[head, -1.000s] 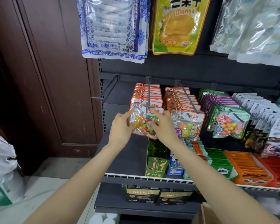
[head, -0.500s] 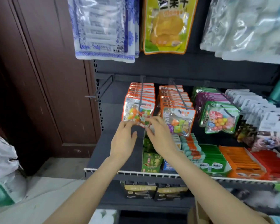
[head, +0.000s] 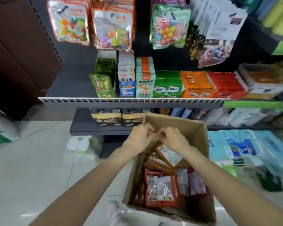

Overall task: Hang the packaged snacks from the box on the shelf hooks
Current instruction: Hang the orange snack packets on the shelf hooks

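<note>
A: Both hands were over the open cardboard box on the floor. The left hand and right hand had fingers curled, close together; motion blur hid whether they pinched anything. Can't tell.

B: And the snacks?

A: In the box: an orange-edged snack packet lay flat near the front, another packet tilted just below the right wrist. Full hooks above held candy bags.

B: Advice for the pick?

A: Likely best to take one packet by its top edge, hang-hole upward, so it would slide straight onto a hook.
</note>
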A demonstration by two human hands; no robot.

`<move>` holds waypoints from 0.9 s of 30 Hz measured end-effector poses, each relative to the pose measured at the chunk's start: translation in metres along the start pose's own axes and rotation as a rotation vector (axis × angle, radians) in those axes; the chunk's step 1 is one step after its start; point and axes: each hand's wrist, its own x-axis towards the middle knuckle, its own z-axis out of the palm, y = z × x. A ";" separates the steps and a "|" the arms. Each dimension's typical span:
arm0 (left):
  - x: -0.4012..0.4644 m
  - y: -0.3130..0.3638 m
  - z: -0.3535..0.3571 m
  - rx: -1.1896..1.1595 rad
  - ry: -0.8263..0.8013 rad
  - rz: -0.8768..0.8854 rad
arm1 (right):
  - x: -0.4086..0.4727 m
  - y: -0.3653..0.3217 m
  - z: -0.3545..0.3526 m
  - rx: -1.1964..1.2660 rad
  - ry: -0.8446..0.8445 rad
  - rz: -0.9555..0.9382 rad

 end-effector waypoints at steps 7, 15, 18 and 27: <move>-0.008 -0.013 0.098 0.399 -0.436 -0.201 | -0.018 0.081 0.062 0.038 -0.238 0.136; -0.013 -0.021 0.110 0.662 -0.455 -0.153 | -0.013 0.090 0.093 -0.095 -0.143 0.132; -0.016 -0.017 0.110 0.721 -0.381 -0.099 | -0.010 0.087 0.092 -0.178 -0.139 0.060; -0.029 -0.016 0.109 0.787 -0.214 0.018 | -0.012 0.093 0.073 -0.160 -0.231 -0.119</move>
